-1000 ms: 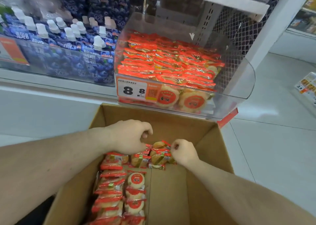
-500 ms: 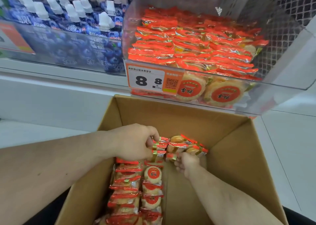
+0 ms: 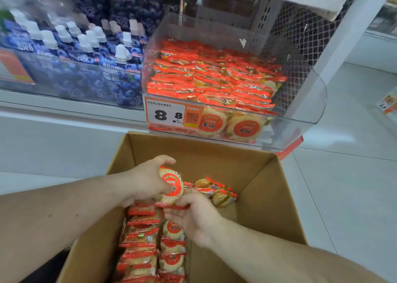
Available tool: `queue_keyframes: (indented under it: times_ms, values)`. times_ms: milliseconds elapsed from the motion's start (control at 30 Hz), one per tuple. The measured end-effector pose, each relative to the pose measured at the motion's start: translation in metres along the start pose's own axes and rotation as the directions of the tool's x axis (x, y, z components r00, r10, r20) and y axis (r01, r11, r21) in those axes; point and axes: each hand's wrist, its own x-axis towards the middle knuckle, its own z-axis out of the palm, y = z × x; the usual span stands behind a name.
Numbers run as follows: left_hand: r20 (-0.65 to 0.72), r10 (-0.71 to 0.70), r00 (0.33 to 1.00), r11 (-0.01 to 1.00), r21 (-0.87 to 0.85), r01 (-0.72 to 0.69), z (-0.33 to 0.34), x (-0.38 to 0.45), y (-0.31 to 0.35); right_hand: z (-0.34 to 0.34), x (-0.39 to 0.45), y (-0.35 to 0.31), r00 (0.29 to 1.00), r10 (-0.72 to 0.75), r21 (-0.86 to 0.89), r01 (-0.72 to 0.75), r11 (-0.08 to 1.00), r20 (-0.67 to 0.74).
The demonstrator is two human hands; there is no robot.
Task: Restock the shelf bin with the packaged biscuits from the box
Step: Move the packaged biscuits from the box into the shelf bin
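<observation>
Many done: shelf bin [image 3: 300,119] upper right looks nearly full.
Left: box [image 3: 268,196] holds two rows.
Fingers: left hand [image 3: 146,183] and right hand [image 3: 193,216] grip a biscuit pack [image 3: 171,185].

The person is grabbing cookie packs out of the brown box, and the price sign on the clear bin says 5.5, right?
Not quite. The head view shows the price sign reads 8.8, not 5.5. The rest holds: both hands grip cookie packs in the brown box below the clear bin.
</observation>
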Motion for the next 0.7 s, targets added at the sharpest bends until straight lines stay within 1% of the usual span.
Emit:
queue_keyframes:
  times_ms: [33, 67, 100, 133, 200, 233, 333, 400, 433, 467, 567, 633, 700]
  values:
    - [-0.027, 0.028, 0.999, 0.999, -0.015, -0.029, -0.001, 0.001, 0.000, -0.004, 0.006, -0.005, 1.000, -0.002, -0.005, 0.002, 1.000, -0.004]
    - [-0.041, 0.049, 0.998, 0.999, -0.013, -0.049, -0.002, 0.003, -0.001, -0.012, 0.017, -0.008, 0.998, -0.011, -0.023, 0.010, 1.000, -0.066]
    - [-0.040, 0.061, 0.997, 0.998, -0.011, -0.062, -0.003, 0.004, -0.001, -0.026, 0.034, -0.010, 0.984, -0.036, -0.070, 0.024, 0.997, -0.176]
    - [-0.029, 0.067, 0.997, 0.998, -0.015, -0.067, -0.003, 0.005, -0.001, -0.041, 0.050, -0.011, 0.950, -0.062, -0.129, 0.023, 0.991, -0.306]
    - [-0.006, 0.079, 0.997, 0.997, -0.021, -0.079, -0.004, 0.007, -0.002, -0.076, 0.079, -0.013, 0.834, -0.099, -0.207, -0.019, 0.978, -0.543]
    - [0.001, 0.087, 0.996, 0.996, -0.015, -0.087, -0.005, 0.008, -0.002, -0.095, 0.089, -0.013, 0.783, -0.100, -0.219, -0.047, 0.975, -0.614]
    - [0.018, 0.082, 0.996, 0.997, 0.006, -0.083, -0.004, 0.013, -0.003, -0.139, 0.117, -0.015, 0.687, -0.070, -0.191, -0.102, 0.976, -0.723]
    - [0.035, 0.065, 0.997, 0.998, -0.001, -0.065, -0.004, 0.016, -0.003, -0.158, 0.136, -0.014, 0.653, -0.051, -0.179, -0.131, 0.975, -0.756]
    - [0.043, 0.062, 0.997, 0.998, 0.000, -0.062, -0.003, 0.018, -0.004, -0.165, 0.146, -0.012, 0.657, -0.043, -0.183, -0.145, 0.972, -0.753]
    - [0.050, 0.057, 0.997, 0.998, 0.003, -0.057, -0.003, 0.019, -0.005, -0.169, 0.154, -0.010, 0.667, -0.040, -0.188, -0.151, 0.971, -0.744]
    - [0.065, 0.041, 0.997, 0.999, 0.022, -0.042, -0.002, 0.021, -0.009, -0.170, 0.165, -0.008, 0.737, -0.002, -0.185, -0.167, 0.968, -0.676]
    - [0.068, 0.036, 0.997, 0.998, 0.041, -0.039, -0.003, 0.024, -0.012, -0.171, 0.166, -0.005, 0.758, -0.002, -0.179, -0.151, 0.972, -0.653]
    - [0.056, 0.040, 0.998, 0.998, 0.055, -0.043, -0.004, 0.025, -0.013, -0.173, 0.162, 0.002, 0.756, 0.006, -0.154, -0.142, 0.978, -0.654]
